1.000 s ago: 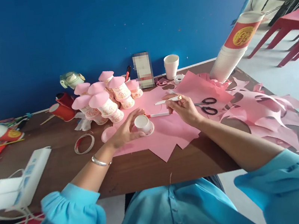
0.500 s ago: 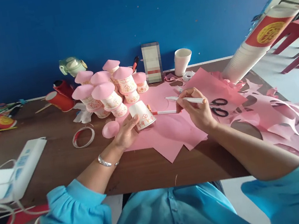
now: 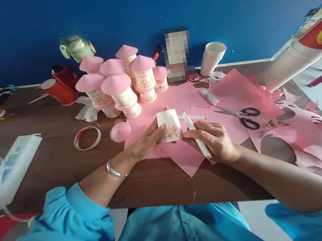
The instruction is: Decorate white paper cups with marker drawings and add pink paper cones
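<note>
My left hand (image 3: pixel 148 139) is closed on the side of an upside-down white paper cup (image 3: pixel 167 120), with its thumb in front. Orange and red flowers are drawn along the cup's lower edge. In my right hand (image 3: pixel 214 140) lies a white marker (image 3: pixel 196 135), slanting up toward the cup, while the fingertips touch the cup's right edge. A second white marker (image 3: pixel 197 117) rests behind on the pink paper (image 3: pixel 180 97). Farther back on the left stand several decorated cup towers (image 3: pixel 125 97) with pink cone roofs.
Scissors (image 3: pixel 244 115) and a glue tube (image 3: pixel 210 97) lie to the right, near pink paper scraps (image 3: pixel 314 141). A tape roll (image 3: pixel 99 137) and a power strip (image 3: pixel 18 165) are on the left. Stacked cups (image 3: pixel 286 60) lean at the right; a white cup (image 3: pixel 213 57) stands by the wall.
My right hand has come down and left to the cup, its marker turning steeper. The cup has shifted right and stands straighter. The view has also shifted, showing the whole scissors.
</note>
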Motion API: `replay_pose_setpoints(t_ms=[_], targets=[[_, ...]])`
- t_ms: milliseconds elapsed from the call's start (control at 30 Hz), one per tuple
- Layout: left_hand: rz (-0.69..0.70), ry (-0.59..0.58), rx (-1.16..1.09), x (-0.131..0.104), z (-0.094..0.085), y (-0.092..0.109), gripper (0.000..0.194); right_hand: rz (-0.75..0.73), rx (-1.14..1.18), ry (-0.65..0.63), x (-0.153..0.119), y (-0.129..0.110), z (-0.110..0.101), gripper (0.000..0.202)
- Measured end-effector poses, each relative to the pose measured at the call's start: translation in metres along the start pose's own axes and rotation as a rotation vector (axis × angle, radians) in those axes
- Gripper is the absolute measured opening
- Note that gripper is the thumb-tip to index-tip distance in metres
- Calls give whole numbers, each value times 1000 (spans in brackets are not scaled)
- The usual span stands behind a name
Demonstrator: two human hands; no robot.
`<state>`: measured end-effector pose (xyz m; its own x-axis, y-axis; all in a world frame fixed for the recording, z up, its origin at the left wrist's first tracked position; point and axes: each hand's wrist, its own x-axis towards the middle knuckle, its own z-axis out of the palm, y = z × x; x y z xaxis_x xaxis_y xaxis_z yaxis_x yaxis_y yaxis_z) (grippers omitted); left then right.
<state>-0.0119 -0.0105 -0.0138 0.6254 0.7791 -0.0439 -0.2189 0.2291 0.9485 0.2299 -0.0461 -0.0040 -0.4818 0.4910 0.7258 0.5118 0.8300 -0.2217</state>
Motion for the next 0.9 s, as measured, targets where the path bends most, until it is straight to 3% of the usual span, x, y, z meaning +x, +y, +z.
replay_pose_setpoints(t_ms=[167,400,600,733,900], targets=[[39,-127,53,-2,2,10,70,-53,-33,-46,-3,2,-5,27],[23,-103,75,-2,0,12,82,-51,-61,-27,-6,4,-4,35],[41,-167,18,-2,-2,14,62,-78,-67,2,0,3,-8,44],[15,-111,82,0,-7,14,76,-91,-87,97,9,-5,-27,41],[-6,-56,174,0,-8,13,95,19,113,20,18,-27,-40,35]])
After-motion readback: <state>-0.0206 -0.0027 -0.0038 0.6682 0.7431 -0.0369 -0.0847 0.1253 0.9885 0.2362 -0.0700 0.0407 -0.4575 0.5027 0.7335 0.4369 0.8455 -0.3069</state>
